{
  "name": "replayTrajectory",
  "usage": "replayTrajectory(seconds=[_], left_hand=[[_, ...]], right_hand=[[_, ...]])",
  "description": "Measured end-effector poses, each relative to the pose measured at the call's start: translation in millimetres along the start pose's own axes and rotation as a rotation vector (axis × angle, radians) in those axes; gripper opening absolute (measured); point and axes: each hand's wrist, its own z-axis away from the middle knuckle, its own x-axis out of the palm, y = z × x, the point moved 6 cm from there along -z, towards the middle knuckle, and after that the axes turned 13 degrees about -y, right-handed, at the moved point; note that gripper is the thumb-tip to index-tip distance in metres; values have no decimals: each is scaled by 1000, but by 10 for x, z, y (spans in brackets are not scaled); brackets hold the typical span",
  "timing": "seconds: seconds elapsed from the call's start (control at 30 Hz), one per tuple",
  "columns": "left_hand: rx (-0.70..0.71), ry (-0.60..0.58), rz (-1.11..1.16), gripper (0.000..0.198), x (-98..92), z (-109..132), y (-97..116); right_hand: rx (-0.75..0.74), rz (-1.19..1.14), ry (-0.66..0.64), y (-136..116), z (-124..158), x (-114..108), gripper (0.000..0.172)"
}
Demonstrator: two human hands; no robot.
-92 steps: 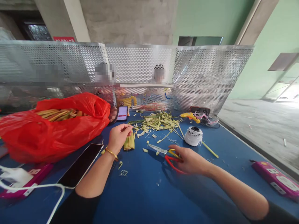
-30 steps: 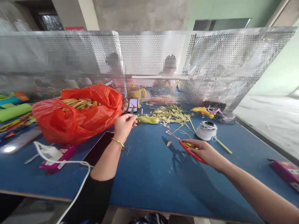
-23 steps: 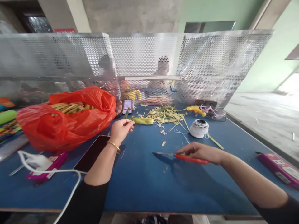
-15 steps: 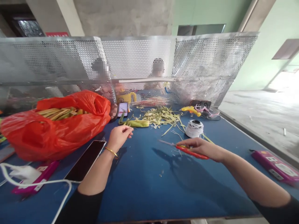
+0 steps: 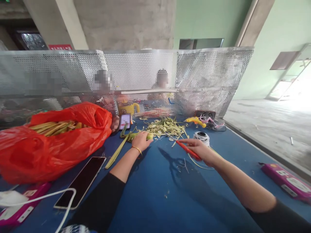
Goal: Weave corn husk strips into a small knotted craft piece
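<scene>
My left hand [image 5: 141,140], with a gold bangle at the wrist, is closed over a pale green leafy bundle [image 5: 150,136], hiding most of it. A long flat leaf strip [image 5: 116,152] slants from beside the bundle down towards the phone. My right hand [image 5: 200,151] holds scissors [image 5: 186,149] by their red handles, raised above the blue table [image 5: 150,191]. The blades point left, towards the heap of leaf clippings [image 5: 167,127]. Just behind the right hand stands a spool of white string [image 5: 202,137], partly hidden by it.
On the left lie a red plastic bag [image 5: 73,149] of leaf strips, a phone [image 5: 81,181], a white cable [image 5: 69,204] and a purple power strip [image 5: 26,204]. A yellow glue gun [image 5: 196,121] lies before a perforated metal screen [image 5: 141,68]. Another purple power strip [image 5: 286,181] is at right.
My left hand has moved right and forward onto the green bundle. The long leaf strip now shows at its left. The scissors have tilted, tips higher; the head view has shifted.
</scene>
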Motion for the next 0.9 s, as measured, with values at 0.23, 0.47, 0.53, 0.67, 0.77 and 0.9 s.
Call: replayTrajectory(seconds=[0.23, 0.47, 0.53, 0.67, 0.77, 0.9], left_hand=[[-8, -34, -89, 36, 40, -127, -86], [187, -140, -62, 38, -37, 376, -77], [207, -144, -68, 34, -95, 517, -82], [212, -76, 48, 14, -214, 774, -58], [146, -30, 131, 10, -230, 928, -58], [112, 17, 184, 12, -212, 1021, -91]], right_hand=[[104, 540, -100, 121, 463, 50, 41], [27, 505, -140, -3, -142, 68, 35], [-22, 456, -16, -70, -336, 47, 31], [-50, 399, -45, -123, -468, 202, 36], [-40, 437, -148, -150, -445, 372, 33], [14, 559, 42, -227, -369, 363, 37]])
